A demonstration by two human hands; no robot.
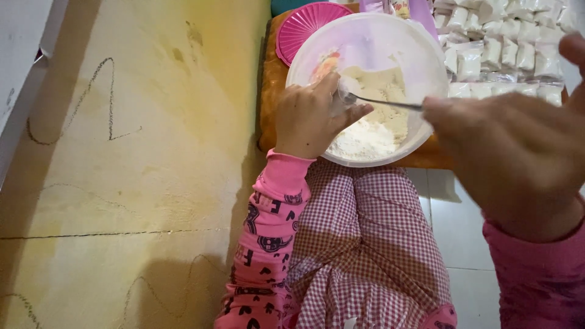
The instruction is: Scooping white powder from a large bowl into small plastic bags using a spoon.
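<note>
l hand (pixel 311 119) fingers pinch small clear bag (pixel 342 97) over flour bowl (pixel 426 55) | r hand (pixel 512 152) fingers grip spoon (pixel 390 103)

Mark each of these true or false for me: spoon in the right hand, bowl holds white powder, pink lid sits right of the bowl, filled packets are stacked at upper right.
1. The right hand holds the spoon. True.
2. The white bowl holds white powder. True.
3. The pink lid sits right of the bowl. False: it lies at the bowl's upper left.
4. Small filled packets are stacked at upper right. True.
5. The left hand rests on the lap. False: it is over the bowl, holding a small clear bag.
</note>
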